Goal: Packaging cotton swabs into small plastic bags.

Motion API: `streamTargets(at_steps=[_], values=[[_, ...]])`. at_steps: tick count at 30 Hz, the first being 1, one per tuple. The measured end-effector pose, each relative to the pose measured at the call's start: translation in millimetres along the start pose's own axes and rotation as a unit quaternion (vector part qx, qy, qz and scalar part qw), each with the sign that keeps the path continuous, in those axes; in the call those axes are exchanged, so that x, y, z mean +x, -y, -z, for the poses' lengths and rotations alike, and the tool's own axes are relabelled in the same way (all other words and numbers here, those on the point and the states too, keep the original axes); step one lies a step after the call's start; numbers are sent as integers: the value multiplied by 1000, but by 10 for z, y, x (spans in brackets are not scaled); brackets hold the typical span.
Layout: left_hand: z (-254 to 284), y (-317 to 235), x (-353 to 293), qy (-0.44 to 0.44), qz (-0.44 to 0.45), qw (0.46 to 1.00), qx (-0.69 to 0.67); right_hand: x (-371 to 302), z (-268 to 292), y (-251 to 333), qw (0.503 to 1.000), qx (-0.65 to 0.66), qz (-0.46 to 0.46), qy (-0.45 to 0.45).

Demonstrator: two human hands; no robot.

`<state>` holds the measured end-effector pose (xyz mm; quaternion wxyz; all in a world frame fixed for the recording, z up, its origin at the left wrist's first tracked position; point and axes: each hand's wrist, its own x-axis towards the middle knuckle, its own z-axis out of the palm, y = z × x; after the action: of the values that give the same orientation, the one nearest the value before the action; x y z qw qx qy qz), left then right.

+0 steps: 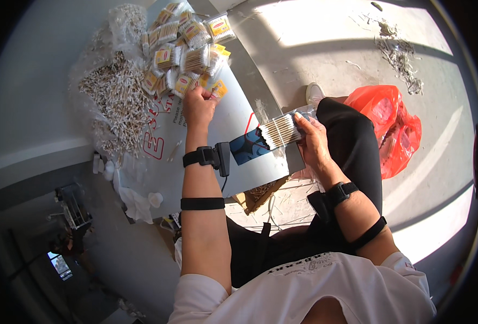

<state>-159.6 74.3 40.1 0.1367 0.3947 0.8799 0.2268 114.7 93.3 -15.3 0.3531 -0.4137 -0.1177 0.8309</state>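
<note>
My right hand (315, 141) grips a clear plastic bag of cotton swabs (280, 132) over the right edge of the white board. The swabs lie side by side, their white tips toward the board. My left hand (198, 110) is at the near edge of a heap of packed cotton swabs (196, 58), its fingers pinched together on a yellow label card (218, 88). Most of that card shows beyond the fingertips. Left of the heap, many loose cotton swabs (115, 92) spill from a large clear plastic bag.
The white board (169, 181) bears printing and a dark blue patch (248, 148). A red plastic bag (385, 127) stands on the floor beyond my right leg. Below the board's near edge sits a cardboard box (260, 195) with swabs. Debris (401, 59) lies on the floor at far right.
</note>
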Motion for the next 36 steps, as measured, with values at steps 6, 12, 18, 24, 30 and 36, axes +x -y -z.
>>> streamTargets(at_steps=[6, 12, 18, 24, 30, 36], values=[[-35, 44, -225, -4, 16, 993, -117, 26, -35, -34, 998, -51, 38, -4], [-36, -92, -609, 62, 80, 941, -324, 44, -40, -54, 998, -35, 51, 2], [-64, -370, -1138, 132, 167, 892, -398, 32, -36, -67, 998, -30, 55, 2], [-256, -428, -1247, 56, 5, 995, -85, 55, -26, -90, 998, -29, 60, 20], [-367, -554, -1226, 66, 2, 994, -86, 59, -9, -79, 998, -20, 57, 24], [-455, -568, -1187, 79, 9, 990, -118, 48, -32, -75, 998, -27, 60, 19]])
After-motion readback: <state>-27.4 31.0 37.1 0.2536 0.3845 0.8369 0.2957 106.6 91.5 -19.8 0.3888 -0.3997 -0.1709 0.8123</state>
